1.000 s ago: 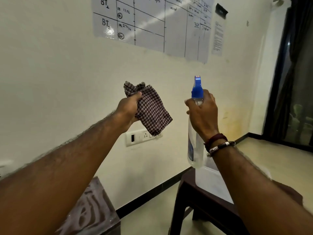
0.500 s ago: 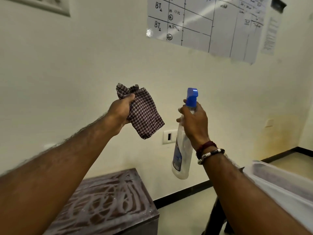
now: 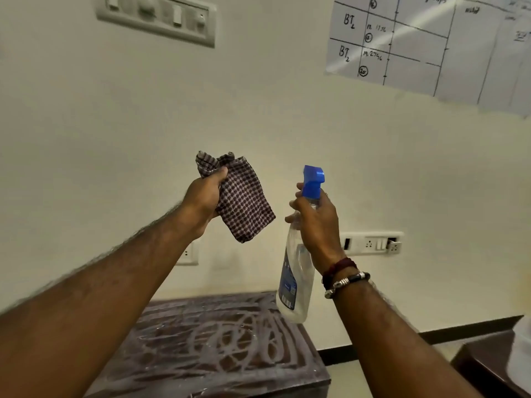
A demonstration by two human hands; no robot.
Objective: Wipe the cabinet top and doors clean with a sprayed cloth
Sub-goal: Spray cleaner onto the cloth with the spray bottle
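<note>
checked cloth (image 3: 244,202) bunched in my left hand (image 3: 202,201), hanging long-axis down, raised over the cabinet top (image 3: 218,346) | right hand (image 3: 319,222) gripping spray bottle (image 3: 296,282) upright, nozzle seemingly toward cloth | step: wetting cloth | next: squeeze trigger, then bring cloth down onto streaked top

Switch panel (image 3: 156,18), wall chart (image 3: 431,47), socket strip (image 3: 372,243).

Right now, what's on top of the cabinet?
The cabinet top shows only swirled whitish dust or residue streaks, with no objects on it. The left arm covers its left part, so that area cannot be seen. The cloth and bottle are held above it.
</note>
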